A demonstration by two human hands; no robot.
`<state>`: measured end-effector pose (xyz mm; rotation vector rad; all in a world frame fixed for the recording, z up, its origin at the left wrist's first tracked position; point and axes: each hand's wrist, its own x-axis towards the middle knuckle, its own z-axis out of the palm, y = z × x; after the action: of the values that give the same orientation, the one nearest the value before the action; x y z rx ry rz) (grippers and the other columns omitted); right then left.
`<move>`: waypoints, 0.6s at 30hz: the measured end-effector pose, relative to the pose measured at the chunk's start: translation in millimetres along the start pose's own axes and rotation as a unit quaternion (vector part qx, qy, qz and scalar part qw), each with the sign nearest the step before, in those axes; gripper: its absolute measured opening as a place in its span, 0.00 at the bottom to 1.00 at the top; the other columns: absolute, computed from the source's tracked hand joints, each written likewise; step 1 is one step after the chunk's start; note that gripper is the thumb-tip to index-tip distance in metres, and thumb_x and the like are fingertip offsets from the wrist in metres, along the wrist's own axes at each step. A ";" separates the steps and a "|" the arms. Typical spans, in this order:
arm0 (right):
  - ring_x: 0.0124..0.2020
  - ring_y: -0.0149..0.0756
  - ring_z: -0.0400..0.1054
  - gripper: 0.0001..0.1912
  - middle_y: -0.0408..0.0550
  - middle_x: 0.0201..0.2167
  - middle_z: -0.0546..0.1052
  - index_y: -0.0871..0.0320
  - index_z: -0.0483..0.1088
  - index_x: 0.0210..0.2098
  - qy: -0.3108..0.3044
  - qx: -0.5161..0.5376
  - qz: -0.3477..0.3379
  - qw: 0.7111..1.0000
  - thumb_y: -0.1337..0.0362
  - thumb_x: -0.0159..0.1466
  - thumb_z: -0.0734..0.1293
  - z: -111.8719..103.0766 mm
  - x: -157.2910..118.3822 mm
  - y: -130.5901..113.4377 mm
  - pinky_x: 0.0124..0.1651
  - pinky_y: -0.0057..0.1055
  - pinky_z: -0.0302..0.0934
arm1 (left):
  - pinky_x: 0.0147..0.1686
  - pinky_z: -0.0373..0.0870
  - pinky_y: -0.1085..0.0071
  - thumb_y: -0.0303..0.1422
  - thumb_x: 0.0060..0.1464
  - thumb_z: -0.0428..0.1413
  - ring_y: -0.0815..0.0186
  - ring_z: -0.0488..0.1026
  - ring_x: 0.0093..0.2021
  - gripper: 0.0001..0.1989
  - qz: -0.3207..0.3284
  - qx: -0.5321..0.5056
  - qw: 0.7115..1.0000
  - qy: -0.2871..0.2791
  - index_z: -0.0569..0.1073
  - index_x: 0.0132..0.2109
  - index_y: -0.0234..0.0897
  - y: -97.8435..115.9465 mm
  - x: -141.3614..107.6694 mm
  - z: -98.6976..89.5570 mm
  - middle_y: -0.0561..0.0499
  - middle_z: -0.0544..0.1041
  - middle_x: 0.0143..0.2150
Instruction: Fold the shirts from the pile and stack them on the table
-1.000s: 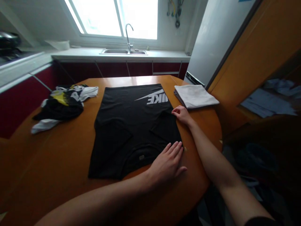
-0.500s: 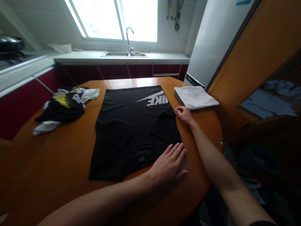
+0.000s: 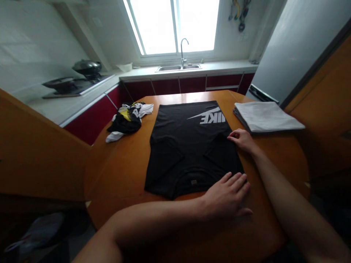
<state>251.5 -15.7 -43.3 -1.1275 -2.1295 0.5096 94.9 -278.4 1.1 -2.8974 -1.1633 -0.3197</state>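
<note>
A black shirt (image 3: 189,142) with a white logo lies flat on the wooden table (image 3: 123,168), its collar toward me and both sleeves folded inward. My left hand (image 3: 229,195) rests with fingers stretched out on the shirt's near right corner, the thumb apart over the table. Farther up the same side, my right hand (image 3: 241,140) pinches the shirt's right edge between thumb and fingers.
Folded white and grey cloths (image 3: 268,116) are stacked at the table's back right. Crumpled black, white and yellow clothes (image 3: 127,120) lie at the back left. Beyond the table are a counter with a sink (image 3: 178,68) and a fridge (image 3: 287,54).
The view has swung to the left, so the table and everything on it appear farther right. Both hands stay at nearly the same places on the shirt's right side.
</note>
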 end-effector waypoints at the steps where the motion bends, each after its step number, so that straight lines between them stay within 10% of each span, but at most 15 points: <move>1: 0.31 0.40 0.70 0.18 0.50 0.29 0.78 0.56 0.77 0.29 0.009 0.015 0.012 1.000 0.48 0.60 0.67 -1.4 0.6 -0.1 0.38 0.36 0.63 | 0.70 0.47 0.59 0.52 0.68 0.41 0.54 0.50 0.73 0.35 -0.003 -0.001 1.000 0.004 0.58 0.69 0.28 -0.5 0.5 0.8 0.37 0.54 0.73; 7: 0.35 0.43 0.74 0.22 0.53 0.31 0.81 0.58 0.75 0.30 0.107 0.115 0.102 0.982 0.47 0.64 0.62 -11.1 6.1 -1.2 0.41 0.37 0.67 | 0.71 0.46 0.57 0.53 0.68 0.39 0.51 0.48 0.74 0.39 -0.035 -0.010 0.999 0.009 0.58 0.69 0.21 -5.7 2.8 11.5 0.33 0.53 0.73; 18: 0.34 0.41 0.76 0.21 0.51 0.31 0.81 0.57 0.74 0.28 0.098 0.117 0.125 0.980 0.47 0.65 0.63 -6.2 9.3 2.7 0.40 0.36 0.69 | 0.70 0.49 0.54 0.53 0.68 0.39 0.51 0.50 0.73 0.39 -0.078 -0.012 0.997 0.026 0.61 0.68 0.22 -11.0 5.7 24.7 0.32 0.56 0.72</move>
<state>253.7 -6.2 -37.1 -1.2590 -1.7196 0.7143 95.9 -264.5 -22.9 -2.8059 -1.3893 -0.4117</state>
